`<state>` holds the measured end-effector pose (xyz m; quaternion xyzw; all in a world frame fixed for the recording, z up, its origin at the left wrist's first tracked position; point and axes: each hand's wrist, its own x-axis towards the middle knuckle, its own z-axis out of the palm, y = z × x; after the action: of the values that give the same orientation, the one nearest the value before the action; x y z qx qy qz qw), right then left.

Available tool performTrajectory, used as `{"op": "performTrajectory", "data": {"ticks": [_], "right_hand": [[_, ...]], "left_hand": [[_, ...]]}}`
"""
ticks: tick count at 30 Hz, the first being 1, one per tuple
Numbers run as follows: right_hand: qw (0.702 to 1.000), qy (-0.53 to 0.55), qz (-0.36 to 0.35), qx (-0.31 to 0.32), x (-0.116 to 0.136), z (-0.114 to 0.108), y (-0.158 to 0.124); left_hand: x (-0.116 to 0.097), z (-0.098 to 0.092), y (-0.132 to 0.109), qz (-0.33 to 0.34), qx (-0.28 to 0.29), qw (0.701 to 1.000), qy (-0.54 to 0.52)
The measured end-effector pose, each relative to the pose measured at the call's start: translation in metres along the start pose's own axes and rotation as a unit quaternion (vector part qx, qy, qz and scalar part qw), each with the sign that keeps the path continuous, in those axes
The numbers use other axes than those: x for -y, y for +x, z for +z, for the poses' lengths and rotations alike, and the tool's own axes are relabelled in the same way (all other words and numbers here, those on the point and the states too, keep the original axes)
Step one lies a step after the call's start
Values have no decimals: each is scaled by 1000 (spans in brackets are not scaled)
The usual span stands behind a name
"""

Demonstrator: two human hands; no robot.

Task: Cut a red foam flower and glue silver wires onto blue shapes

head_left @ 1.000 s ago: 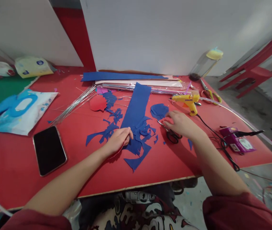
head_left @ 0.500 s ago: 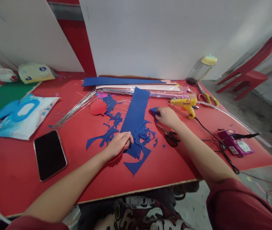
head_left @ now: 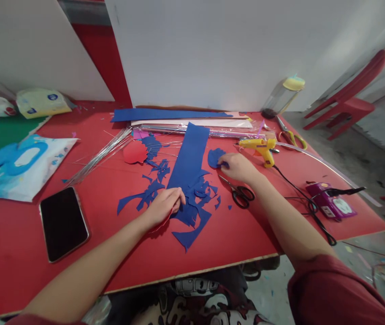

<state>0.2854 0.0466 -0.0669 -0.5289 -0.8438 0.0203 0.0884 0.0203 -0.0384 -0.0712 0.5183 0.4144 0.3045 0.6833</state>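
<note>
My left hand [head_left: 165, 204] is closed, its fingers bent around a red scalloped-edge piece [head_left: 160, 225] that shows only as a rim beneath the palm. Under its fingertips lie blue foam scraps [head_left: 199, 194] and a long blue foam strip [head_left: 192, 144]. Farther right, my right hand [head_left: 238, 166] pinches the edge of a rounded blue foam piece [head_left: 214, 158] on the table. Its fingertips are partly hidden. Black-handled scissors [head_left: 242, 196] lie just below that hand, and a yellow glue gun [head_left: 258, 146] rests beyond it. Another red scalloped piece [head_left: 135, 152] lies left of the strip.
A phone [head_left: 63, 223] and a wipes pack [head_left: 26, 167] lie on the left, near thin wires [head_left: 100, 155]. Wrapped sticks and foam strips [head_left: 172, 114] line the back. A purple power box [head_left: 331, 201] with cables, yellow-handled scissors [head_left: 292, 137] and a clear bottle [head_left: 282, 99] stand right.
The blue piece at my right hand now lies flatter, with more of its round shape showing. My left hand keeps its hold. The whole view has shifted slightly.
</note>
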Motion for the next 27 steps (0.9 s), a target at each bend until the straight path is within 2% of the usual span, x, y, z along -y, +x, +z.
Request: {"op": "performTrajectory", "data": {"ticks": [5,11,17,20,24,27], "right_hand": [[1000,-21,-1,0,-3,0,3],[995,-85,-26,53,-1,0,6],[995,-87,-21,53,-2,2,8],[998,-58,10,14,-5,2,7],[989,-33,94,-107,-11,1,2],[984,-49,77,-152,-14,-1,-2]], "left_hand": [[-1,0,0,-1,1,1000,-7],[1,-1,1,0,14,1000,-8],[0,-2,1,1,15,1000,-3],[-1,-2,1,0,17,1000,2],[-1,-2,1,-7,14,1000,-1],[0,-2,1,-11,12,1000,-8]]}}
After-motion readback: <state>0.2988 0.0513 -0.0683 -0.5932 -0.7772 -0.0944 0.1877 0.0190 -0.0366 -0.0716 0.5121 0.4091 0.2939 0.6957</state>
